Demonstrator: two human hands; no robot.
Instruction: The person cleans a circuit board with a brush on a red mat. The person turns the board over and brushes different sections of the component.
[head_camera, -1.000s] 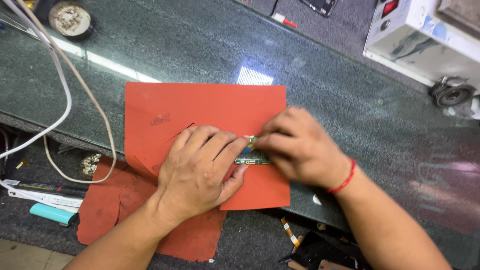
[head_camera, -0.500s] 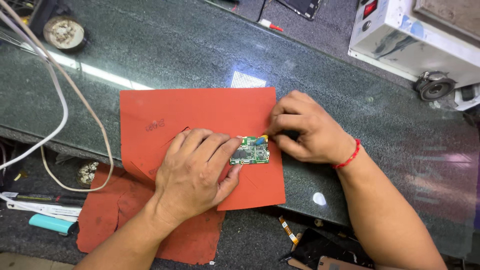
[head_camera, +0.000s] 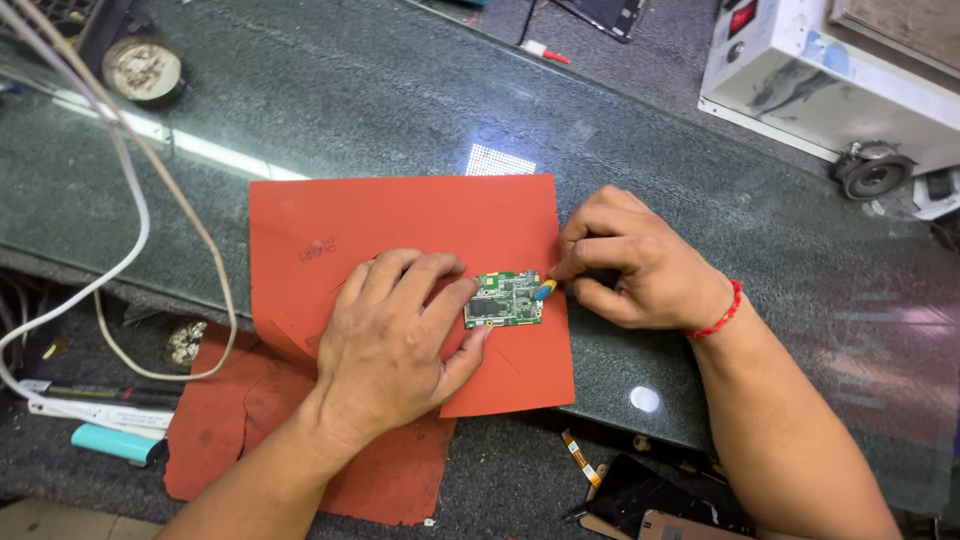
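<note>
The left hand (head_camera: 395, 345) is lying flat on the square orange-red silicone mat (head_camera: 400, 225), its fingers loosely spread and its fingertips pressing the left edge of the small green rectangular circuit board (head_camera: 504, 299). The right hand (head_camera: 640, 270) is curling its fingers closed, pinching a small blue-and-yellow tool tip (head_camera: 545, 290) against the board's right edge. The board is lying flat near the mat's right side on the dark green stone tabletop (head_camera: 350, 100), its long axis running left to right.

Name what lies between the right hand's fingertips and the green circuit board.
In the head view, a small blue-and-yellow tool tip held by the right hand bridges to the circuit board.
</note>
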